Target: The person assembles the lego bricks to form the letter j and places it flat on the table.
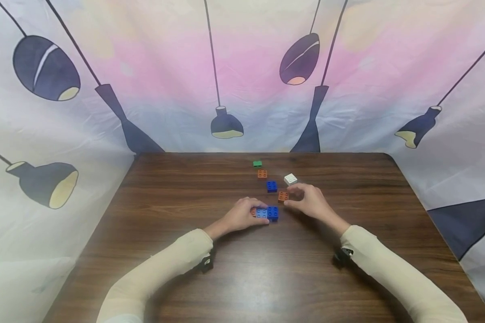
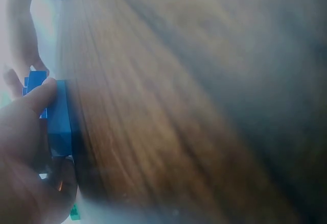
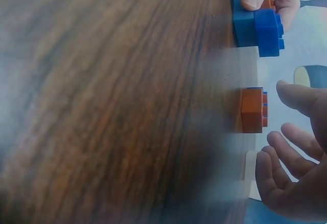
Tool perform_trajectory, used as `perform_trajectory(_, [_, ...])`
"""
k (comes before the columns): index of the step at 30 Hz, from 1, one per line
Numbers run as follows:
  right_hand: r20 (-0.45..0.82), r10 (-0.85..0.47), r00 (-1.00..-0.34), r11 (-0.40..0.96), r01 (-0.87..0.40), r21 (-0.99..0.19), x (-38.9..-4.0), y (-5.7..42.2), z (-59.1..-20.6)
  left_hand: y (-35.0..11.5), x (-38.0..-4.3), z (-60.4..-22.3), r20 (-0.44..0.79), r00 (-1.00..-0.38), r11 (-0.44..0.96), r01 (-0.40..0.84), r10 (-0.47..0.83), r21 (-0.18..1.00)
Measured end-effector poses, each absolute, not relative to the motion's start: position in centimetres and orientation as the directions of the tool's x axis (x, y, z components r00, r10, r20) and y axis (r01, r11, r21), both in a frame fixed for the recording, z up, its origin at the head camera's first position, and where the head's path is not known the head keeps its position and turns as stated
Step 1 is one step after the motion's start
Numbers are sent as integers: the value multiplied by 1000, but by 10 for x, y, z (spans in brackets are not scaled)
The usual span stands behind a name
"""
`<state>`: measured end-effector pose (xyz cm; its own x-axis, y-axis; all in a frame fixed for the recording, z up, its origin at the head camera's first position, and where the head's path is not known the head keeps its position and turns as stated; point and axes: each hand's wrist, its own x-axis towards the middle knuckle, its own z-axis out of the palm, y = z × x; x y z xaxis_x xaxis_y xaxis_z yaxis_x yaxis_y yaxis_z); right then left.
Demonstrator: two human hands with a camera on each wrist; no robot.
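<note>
In the head view my left hand (image 1: 242, 214) grips a small joined group of toy building bricks between thumb and fingers. A light blue brick (image 1: 261, 213) and a dark blue brick (image 1: 272, 212) show in it, and an orange brick (image 1: 253, 211) is partly covered by the hand. The right wrist view shows the dark blue brick (image 3: 267, 32) on top, overhanging a blue one below. My right hand (image 1: 309, 202) reaches around a loose orange brick (image 1: 283, 196). Its thumb and fingers are spread, and in the right wrist view they stand apart from that orange brick (image 3: 252, 110).
Beyond the hands on the wooden table (image 1: 178, 188) lie a dark blue brick (image 1: 271, 186), another orange brick (image 1: 262, 174) and a green brick (image 1: 257, 164), in a slanting row. A white brick (image 1: 290, 179) lies just behind my right hand. A printed cloth (image 1: 178, 116) hangs behind the table.
</note>
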<state>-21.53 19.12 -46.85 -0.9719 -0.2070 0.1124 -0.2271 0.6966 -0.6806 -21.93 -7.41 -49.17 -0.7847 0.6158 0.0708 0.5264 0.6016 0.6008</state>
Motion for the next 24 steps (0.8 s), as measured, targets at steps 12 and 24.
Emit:
perform_trajectory(12, [71,-235,-969,706,-220,-673,-226,187,-475,-75,-218,-491,74,-786,602,526,613,601])
perform_trajectory(24, [51,-248,-967,717,-219,-662,-232,188,-477,-75,-219,-490,65,-791,609,517,608,601])
